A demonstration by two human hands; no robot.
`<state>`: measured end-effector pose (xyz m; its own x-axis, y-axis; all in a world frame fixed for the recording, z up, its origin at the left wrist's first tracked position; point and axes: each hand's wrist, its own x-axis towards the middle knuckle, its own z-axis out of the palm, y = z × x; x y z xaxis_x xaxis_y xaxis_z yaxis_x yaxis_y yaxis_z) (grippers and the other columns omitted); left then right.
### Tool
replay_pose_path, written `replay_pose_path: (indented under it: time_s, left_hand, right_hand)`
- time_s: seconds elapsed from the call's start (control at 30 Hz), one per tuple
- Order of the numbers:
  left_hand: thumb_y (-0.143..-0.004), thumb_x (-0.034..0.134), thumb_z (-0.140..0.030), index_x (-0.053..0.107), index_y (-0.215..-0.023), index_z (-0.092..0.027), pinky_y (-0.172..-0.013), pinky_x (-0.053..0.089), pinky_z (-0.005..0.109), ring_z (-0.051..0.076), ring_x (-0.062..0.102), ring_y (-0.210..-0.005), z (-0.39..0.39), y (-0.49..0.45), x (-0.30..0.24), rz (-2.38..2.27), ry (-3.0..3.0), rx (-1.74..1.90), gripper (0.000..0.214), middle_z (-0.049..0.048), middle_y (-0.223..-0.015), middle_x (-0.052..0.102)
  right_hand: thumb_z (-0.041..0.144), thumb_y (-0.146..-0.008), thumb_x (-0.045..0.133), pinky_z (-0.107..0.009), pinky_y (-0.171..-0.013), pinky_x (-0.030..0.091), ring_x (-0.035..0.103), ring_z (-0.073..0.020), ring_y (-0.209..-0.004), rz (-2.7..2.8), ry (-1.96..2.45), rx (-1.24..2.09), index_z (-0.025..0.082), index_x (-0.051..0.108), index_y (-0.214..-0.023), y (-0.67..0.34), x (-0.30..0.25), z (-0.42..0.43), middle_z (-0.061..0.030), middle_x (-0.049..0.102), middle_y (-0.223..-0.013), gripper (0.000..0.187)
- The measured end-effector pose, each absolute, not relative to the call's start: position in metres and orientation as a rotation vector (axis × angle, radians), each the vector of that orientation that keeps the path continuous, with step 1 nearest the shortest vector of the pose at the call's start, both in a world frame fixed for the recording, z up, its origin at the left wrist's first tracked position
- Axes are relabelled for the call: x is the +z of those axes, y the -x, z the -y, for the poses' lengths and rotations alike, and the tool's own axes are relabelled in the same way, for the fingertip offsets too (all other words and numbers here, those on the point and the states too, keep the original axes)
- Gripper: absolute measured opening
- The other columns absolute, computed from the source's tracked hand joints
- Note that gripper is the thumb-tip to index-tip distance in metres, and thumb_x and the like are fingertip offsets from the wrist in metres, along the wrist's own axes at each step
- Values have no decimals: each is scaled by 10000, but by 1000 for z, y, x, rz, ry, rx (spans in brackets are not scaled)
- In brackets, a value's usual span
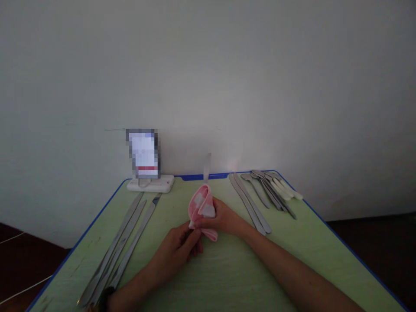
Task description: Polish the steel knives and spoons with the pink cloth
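A pink and white cloth (203,201) is folded around a table knife (207,168), whose blade stands up out of its top, pointing away from me. My right hand (212,219) is closed on the cloth, pressing it about the knife. Just below and to the left, my left hand (186,242) has its fingers closed at the lower end, in line with the blade; the handle there is hidden by fingers and cloth. A loose fold of cloth hangs beneath my right hand.
Several table knives (125,247) lie at the left, partly behind my left wrist. Two knives (250,203) lie to the right, beside several spoons and forks (271,190), some with white handles (286,189). A blurred screen (144,154) on a white base (151,184) stands at the table's (227,277) back left, near the wall.
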<state>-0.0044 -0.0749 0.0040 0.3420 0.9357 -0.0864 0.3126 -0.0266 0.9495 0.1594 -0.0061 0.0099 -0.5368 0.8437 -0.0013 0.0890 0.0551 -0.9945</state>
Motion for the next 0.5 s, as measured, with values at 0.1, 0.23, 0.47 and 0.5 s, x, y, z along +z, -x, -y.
replay_pose_path:
  time_s: [0.1,0.23,0.47,0.5]
  left_hand:
    - [-913,393,-471,559,-780,-164,-499,373,214,111,471,-517,75,4,3,-1159,-1552,758,374,-11,-626,555]
    - [-920,375,-464,555,-742,-158,-504,367,214,109,463,-520,75,4,2,-1155,-1553,761,397,-11,-612,543]
    - [-916,372,-469,534,-758,-166,-511,375,218,115,479,-520,74,4,1,-1184,-1555,718,378,-13,-604,561]
    - [-914,375,-472,524,-740,-171,-511,374,217,114,475,-517,74,4,1,-1192,-1560,714,379,-16,-596,554]
  right_hand:
    - [349,-579,790,-254,-607,420,507,-131,-645,1713,940,1537,184,595,-826,-159,11,6,5,606,-753,355]
    - [381,-608,766,-255,-612,422,512,-135,-655,1725,959,1516,175,592,-802,-159,10,6,-6,608,-748,332]
    - [525,-705,647,-224,-528,344,435,-101,-578,1701,958,1510,154,551,-692,-159,5,5,5,526,-645,384]
    - [547,-713,631,-223,-516,327,419,-96,-565,1708,959,1510,155,538,-671,-160,6,4,9,506,-625,405]
